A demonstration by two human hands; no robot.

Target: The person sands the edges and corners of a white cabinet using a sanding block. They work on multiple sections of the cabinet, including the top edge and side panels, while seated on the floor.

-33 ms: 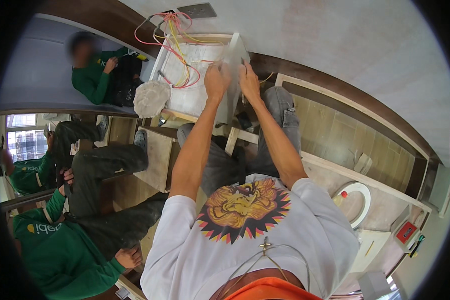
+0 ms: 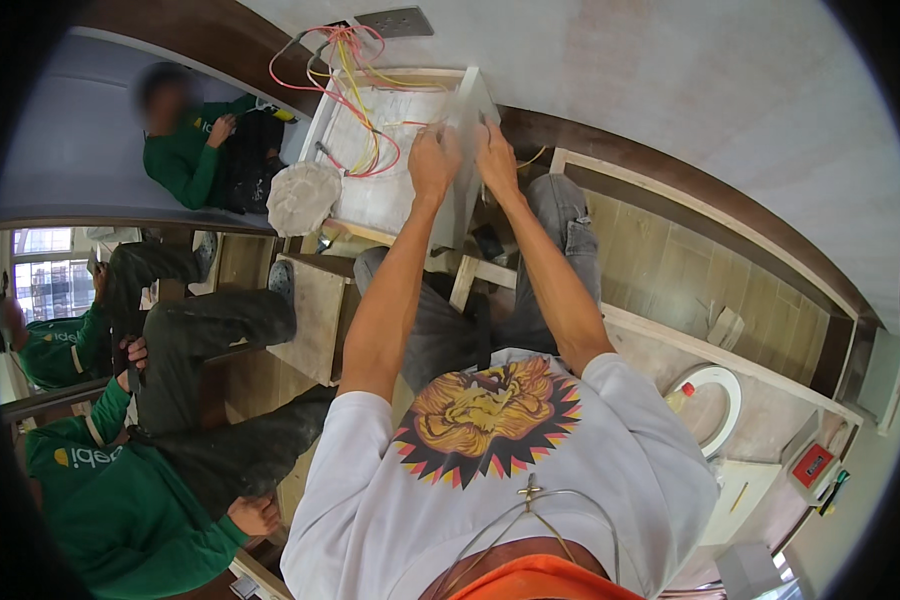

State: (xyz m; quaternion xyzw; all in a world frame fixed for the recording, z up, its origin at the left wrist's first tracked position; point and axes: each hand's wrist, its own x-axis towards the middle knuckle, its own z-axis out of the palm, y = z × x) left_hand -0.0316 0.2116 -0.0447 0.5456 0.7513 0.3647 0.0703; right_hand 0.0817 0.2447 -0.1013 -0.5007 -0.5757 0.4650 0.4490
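Observation:
A white box-like cabinet (image 2: 385,192) stands against the wall, its top covered with a pale, dusty surface. My left hand (image 2: 436,160) is over its right part, fingers curled down. A thin red wire runs close to these fingers, but what they hold is hidden. My right hand (image 2: 495,155) is beside the cabinet's white side panel (image 2: 460,195), fingers pressed together near the outer face; what is in them does not show. Pink and yellow wires (image 2: 365,125) loop from the wall onto the cabinet top. A crumpled whitish bundle (image 2: 304,199) sits at its left corner.
A metal socket plate (image 2: 395,20) is on the wall. To the right lies a wooden frame (image 2: 710,205) over plank flooring, with a white ring (image 2: 718,410) and a red-faced device (image 2: 812,465) nearer. A co-worker in green (image 2: 120,480) sits at left, by mirror-like panels and a wooden box (image 2: 315,315).
My right hand has shifted very slightly to the left along the side panel. Everything else looks the same.

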